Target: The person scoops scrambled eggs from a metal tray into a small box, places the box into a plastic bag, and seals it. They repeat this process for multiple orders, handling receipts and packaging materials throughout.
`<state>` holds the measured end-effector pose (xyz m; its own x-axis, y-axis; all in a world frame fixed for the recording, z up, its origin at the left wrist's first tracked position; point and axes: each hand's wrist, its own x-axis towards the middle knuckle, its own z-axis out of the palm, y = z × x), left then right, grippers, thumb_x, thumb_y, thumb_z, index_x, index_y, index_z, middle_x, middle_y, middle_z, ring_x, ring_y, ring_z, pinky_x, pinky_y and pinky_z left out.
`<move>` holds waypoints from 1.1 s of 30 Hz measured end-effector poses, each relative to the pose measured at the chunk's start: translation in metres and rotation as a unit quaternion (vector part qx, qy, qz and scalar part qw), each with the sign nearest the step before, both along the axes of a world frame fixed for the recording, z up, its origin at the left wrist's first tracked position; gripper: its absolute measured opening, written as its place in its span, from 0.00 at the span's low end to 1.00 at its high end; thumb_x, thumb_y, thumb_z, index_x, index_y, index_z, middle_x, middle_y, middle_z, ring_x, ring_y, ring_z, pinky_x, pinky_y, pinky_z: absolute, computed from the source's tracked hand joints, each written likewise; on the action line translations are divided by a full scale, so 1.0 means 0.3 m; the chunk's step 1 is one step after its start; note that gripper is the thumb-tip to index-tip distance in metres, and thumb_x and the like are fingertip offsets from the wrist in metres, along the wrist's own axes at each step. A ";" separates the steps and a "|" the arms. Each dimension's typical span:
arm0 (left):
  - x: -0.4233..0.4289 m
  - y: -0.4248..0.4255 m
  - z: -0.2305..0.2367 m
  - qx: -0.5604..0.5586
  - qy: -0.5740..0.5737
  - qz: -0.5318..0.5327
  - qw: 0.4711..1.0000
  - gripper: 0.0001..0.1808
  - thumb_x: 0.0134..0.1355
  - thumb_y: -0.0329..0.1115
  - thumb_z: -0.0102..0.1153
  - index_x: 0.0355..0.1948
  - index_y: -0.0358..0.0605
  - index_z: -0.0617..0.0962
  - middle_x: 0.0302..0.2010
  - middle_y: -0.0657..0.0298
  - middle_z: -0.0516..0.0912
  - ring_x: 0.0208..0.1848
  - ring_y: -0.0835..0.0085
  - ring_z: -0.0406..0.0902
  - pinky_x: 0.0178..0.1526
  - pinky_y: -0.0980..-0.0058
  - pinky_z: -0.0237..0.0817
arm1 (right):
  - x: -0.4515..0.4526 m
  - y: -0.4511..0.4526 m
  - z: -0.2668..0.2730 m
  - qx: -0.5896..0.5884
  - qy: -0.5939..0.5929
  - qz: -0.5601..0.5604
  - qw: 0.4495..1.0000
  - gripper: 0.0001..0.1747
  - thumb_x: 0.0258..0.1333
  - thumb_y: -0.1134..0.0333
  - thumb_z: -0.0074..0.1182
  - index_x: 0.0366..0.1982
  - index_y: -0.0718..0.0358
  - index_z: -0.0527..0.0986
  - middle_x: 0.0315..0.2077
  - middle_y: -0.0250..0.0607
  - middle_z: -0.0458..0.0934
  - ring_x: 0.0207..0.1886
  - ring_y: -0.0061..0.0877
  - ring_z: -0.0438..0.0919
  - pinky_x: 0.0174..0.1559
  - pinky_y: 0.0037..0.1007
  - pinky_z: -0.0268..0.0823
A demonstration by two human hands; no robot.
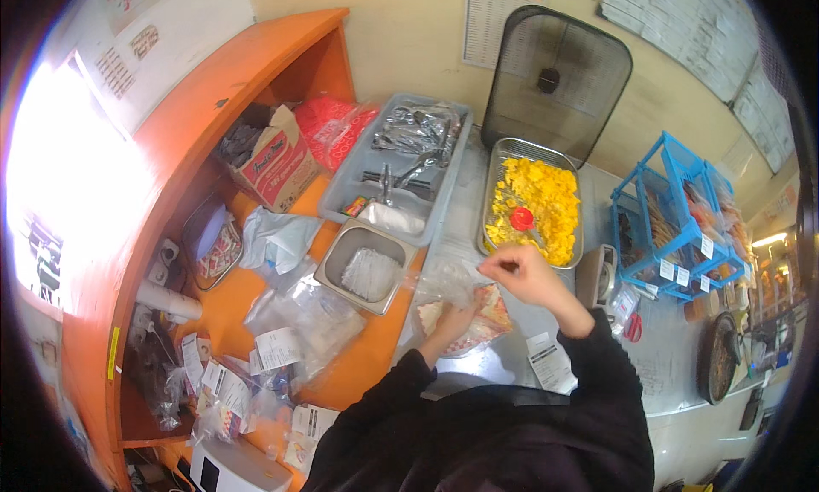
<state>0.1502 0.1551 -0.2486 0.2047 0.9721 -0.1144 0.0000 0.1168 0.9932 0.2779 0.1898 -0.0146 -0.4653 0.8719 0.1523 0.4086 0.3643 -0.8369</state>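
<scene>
My left hand (453, 326) holds a clear plastic bag (448, 281) against a printed paper food wrapper (496, 313) on the metal counter. Above and to its right, my right hand (521, 274) is raised with its thumb and fingers curled close together; whether something thin is between them cannot be told. Just beyond my right hand stands a metal tray (579, 249) of yellow chunky food (544, 204), with a red-ended scoop or spoon (522, 219) lying in it. A metal pan (326, 278) with small clear plastic items sits left of my left hand. A printed slip (550, 362) lies by my right forearm.
A grey bin (326, 204) holds wrapped cutlery. A mesh cover (556, 76) leans on the wall. Blue racks (684, 236) with packets, red-handled scissors (633, 327) and a round dark pan (716, 358) are at right. Plastic bags (307, 319) and slips cover parts of the orange shelf at left.
</scene>
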 end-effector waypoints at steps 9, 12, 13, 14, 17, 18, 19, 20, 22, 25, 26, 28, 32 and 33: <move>-0.083 0.055 0.325 -0.146 0.192 -0.148 0.959 0.35 0.65 0.62 0.43 0.29 0.38 0.84 0.33 0.50 0.83 0.40 0.65 0.79 0.47 0.67 0.67 | 0.025 -0.287 -0.293 -0.097 -0.062 -0.022 0.993 0.05 0.47 0.72 0.63 0.28 0.67 0.82 0.28 0.44 0.82 0.26 0.27 0.79 0.34 0.30 0.71; -0.064 0.035 0.383 -0.190 0.197 -0.215 0.938 0.30 0.66 0.58 0.43 0.37 0.42 0.83 0.44 0.46 0.81 0.51 0.61 0.76 0.53 0.62 0.63 | -0.112 -0.318 -0.411 0.096 0.002 -0.153 0.984 0.06 0.48 0.72 0.61 0.28 0.67 0.81 0.31 0.46 0.83 0.29 0.31 0.80 0.35 0.32 0.72; -0.057 0.011 0.385 0.003 0.312 -0.159 0.937 0.27 0.65 0.56 0.44 0.39 0.42 0.82 0.48 0.46 0.78 0.54 0.60 0.73 0.55 0.60 0.61 | -0.132 -0.319 -0.451 0.097 0.014 -0.191 0.977 0.07 0.47 0.71 0.61 0.28 0.67 0.80 0.29 0.46 0.82 0.29 0.33 0.80 0.35 0.34 0.71; -0.056 -0.036 0.380 0.213 0.398 -0.098 0.887 0.25 0.64 0.54 0.46 0.42 0.42 0.80 0.52 0.46 0.75 0.58 0.60 0.70 0.57 0.58 0.59 | -0.152 -0.319 -0.495 0.120 0.038 -0.225 0.966 0.08 0.47 0.70 0.60 0.29 0.68 0.80 0.27 0.47 0.81 0.29 0.36 0.80 0.35 0.36 0.70; -0.029 -0.165 0.344 0.310 0.489 0.109 0.808 0.14 0.59 0.40 0.55 0.43 0.44 0.75 0.55 0.47 0.68 0.58 0.58 0.64 0.59 0.55 0.54 | -0.199 -0.291 -0.623 0.086 0.239 -0.284 0.925 0.06 0.45 0.70 0.59 0.25 0.67 0.77 0.22 0.45 0.78 0.26 0.38 0.78 0.31 0.37 0.67; -0.008 -0.209 0.329 0.276 0.454 0.157 0.832 0.13 0.59 0.37 0.56 0.42 0.43 0.75 0.52 0.48 0.68 0.55 0.58 0.65 0.58 0.56 0.55 | -0.188 -0.289 -0.657 0.140 0.201 -0.263 0.933 0.05 0.45 0.71 0.58 0.24 0.66 0.76 0.22 0.45 0.77 0.26 0.38 0.77 0.30 0.37 0.67; 0.007 -0.234 0.316 0.244 0.417 0.205 0.851 0.11 0.58 0.35 0.57 0.40 0.43 0.74 0.50 0.48 0.69 0.52 0.58 0.66 0.58 0.57 0.56 | -0.178 -0.287 -0.686 0.220 0.183 -0.246 0.926 0.05 0.45 0.72 0.58 0.23 0.65 0.75 0.21 0.45 0.76 0.25 0.38 0.77 0.29 0.36 0.66; 0.028 -0.230 0.303 0.142 0.236 0.282 0.919 0.12 0.58 0.36 0.57 0.40 0.42 0.74 0.50 0.50 0.69 0.53 0.57 0.66 0.58 0.58 0.55 | -0.180 -0.278 -0.708 0.218 0.152 -0.256 0.929 0.05 0.45 0.73 0.58 0.22 0.65 0.74 0.20 0.44 0.75 0.25 0.37 0.76 0.28 0.36 0.65; 0.046 -0.233 0.283 -0.068 -0.170 0.352 0.918 0.14 0.56 0.37 0.57 0.39 0.40 0.75 0.50 0.54 0.70 0.53 0.55 0.66 0.60 0.60 0.54 | -0.173 -0.276 -0.732 0.256 0.118 -0.284 0.917 0.06 0.45 0.75 0.57 0.20 0.64 0.72 0.18 0.44 0.73 0.23 0.37 0.75 0.27 0.35 0.64; 0.012 -0.236 0.259 0.216 0.242 0.287 0.901 0.15 0.56 0.37 0.58 0.40 0.38 0.74 0.49 0.55 0.71 0.51 0.58 0.69 0.57 0.63 0.59 | -0.176 -0.283 -0.728 0.247 0.087 -0.302 0.916 0.08 0.44 0.74 0.61 0.18 0.66 0.73 0.18 0.44 0.75 0.22 0.36 0.76 0.28 0.32 0.66; 0.008 -0.222 0.250 0.180 0.311 0.261 0.896 0.15 0.56 0.37 0.58 0.40 0.37 0.75 0.48 0.55 0.72 0.50 0.58 0.70 0.56 0.64 0.60 | -0.177 -0.283 -0.719 0.243 0.091 -0.302 0.917 0.08 0.43 0.75 0.60 0.17 0.65 0.72 0.17 0.44 0.74 0.21 0.36 0.75 0.27 0.34 0.65; -0.010 -0.208 0.230 0.169 0.401 0.237 0.868 0.15 0.56 0.37 0.59 0.40 0.36 0.76 0.46 0.55 0.75 0.49 0.59 0.72 0.54 0.64 0.63 | -0.182 -0.281 -0.698 0.247 0.104 -0.298 0.916 0.09 0.42 0.77 0.59 0.16 0.64 0.70 0.16 0.43 0.72 0.20 0.38 0.72 0.25 0.37 0.62; -0.016 -0.184 0.184 0.092 0.212 0.274 0.934 0.12 0.55 0.36 0.60 0.35 0.37 0.78 0.42 0.55 0.79 0.48 0.63 0.75 0.57 0.68 0.62 | -0.189 -0.271 -0.663 0.269 0.114 -0.293 0.911 0.09 0.39 0.77 0.60 0.16 0.64 0.70 0.16 0.44 0.72 0.20 0.38 0.73 0.25 0.37 0.63; -0.013 -0.179 0.174 0.076 0.162 0.298 0.938 0.12 0.55 0.36 0.60 0.35 0.37 0.78 0.42 0.55 0.80 0.47 0.62 0.76 0.56 0.67 0.62 | -0.190 -0.270 -0.656 0.261 0.113 -0.292 0.913 0.09 0.39 0.77 0.60 0.16 0.64 0.70 0.16 0.44 0.72 0.20 0.39 0.73 0.25 0.37 0.63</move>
